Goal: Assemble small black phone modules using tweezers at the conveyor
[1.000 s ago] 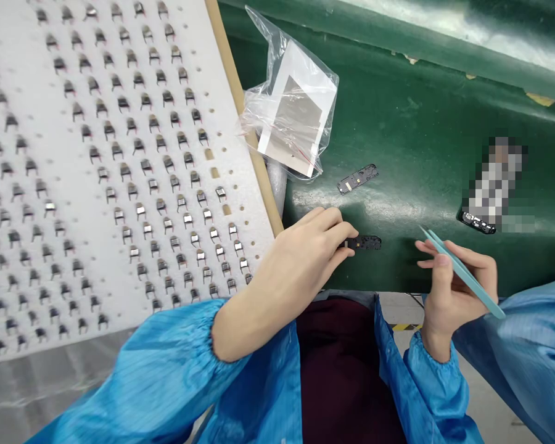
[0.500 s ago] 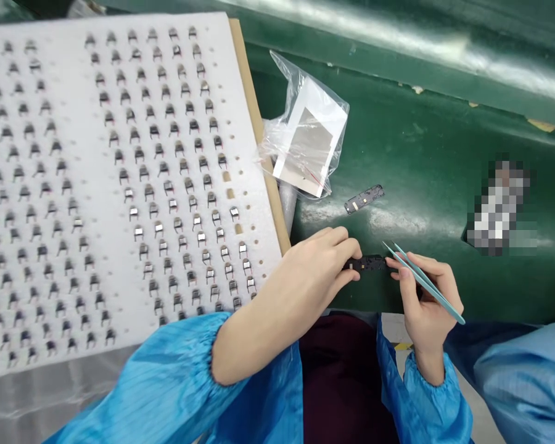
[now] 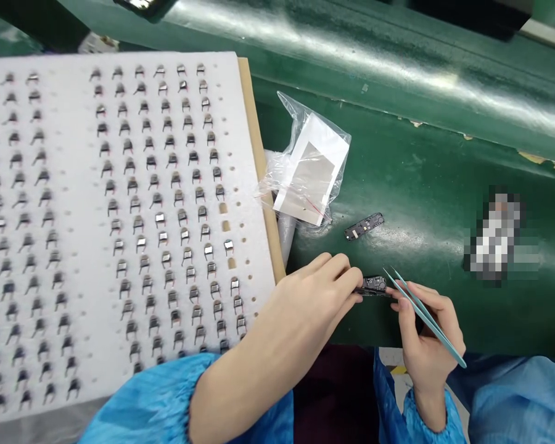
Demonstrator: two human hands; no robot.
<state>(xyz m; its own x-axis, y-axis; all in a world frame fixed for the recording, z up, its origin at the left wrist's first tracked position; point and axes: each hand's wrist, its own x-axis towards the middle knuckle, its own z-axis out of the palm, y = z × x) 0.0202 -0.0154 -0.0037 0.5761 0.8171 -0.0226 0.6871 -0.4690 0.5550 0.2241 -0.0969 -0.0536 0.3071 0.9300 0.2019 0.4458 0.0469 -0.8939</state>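
Note:
My left hand point(image 3: 321, 296) is closed on the left end of a small black electronic module point(image 3: 374, 284), its fingers hiding that end. At the module's right end are the fingertips of my right hand point(image 3: 432, 333); whether they grip it too is hard to tell. Light-blue tweezers point(image 3: 428, 320) lie across this hand, held between thumb and fingers, their parted tips pointing up and left above the module. A second black module point(image 3: 364, 227) with small gold contacts rests on the green table surface just beyond.
A white foam tray point(image 3: 74, 246) with rows of small black parts fills the left side. Beside it lies a clear plastic bag point(image 3: 312, 169) holding a white and grey sheet. A blurred-out object point(image 3: 497, 237) is at right on the green table point(image 3: 425, 185).
The whole view has shifted, so most things sit lower in the picture. The module in my hands has tilted, showing more of its edge. Both hands keep their hold.

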